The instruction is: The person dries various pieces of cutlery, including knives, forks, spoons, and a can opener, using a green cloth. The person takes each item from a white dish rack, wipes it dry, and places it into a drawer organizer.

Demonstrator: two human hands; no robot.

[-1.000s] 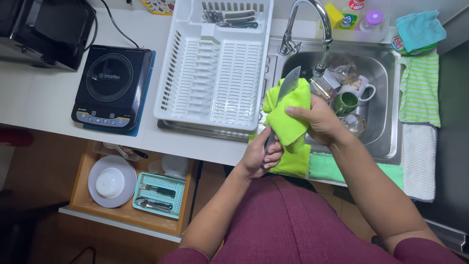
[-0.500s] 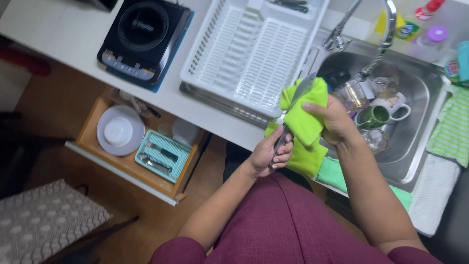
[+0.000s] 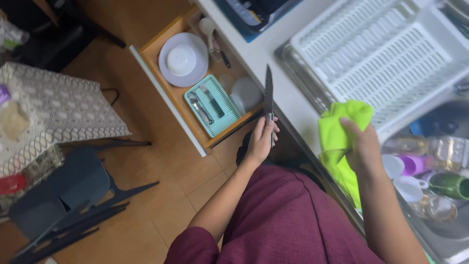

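The left hand (image 3: pixel 261 139), at the centre of the frame, is curled tight around the dark handle of a long steel-bladed kitchen knife (image 3: pixel 268 98). The knife's long axis runs almost straight up the frame, tip pointing to the top edge, the blade crossing the front edge of the white table (image 3: pixel 273 54) beside the open wooden drawer (image 3: pixel 161 63). The right hand (image 3: pixel 364 149), right of centre, clutches a bright lime-green cloth (image 3: pixel 337 132) with fingers folded over its top, just below the white plastic slatted dish rack (image 3: pixel 386 54).
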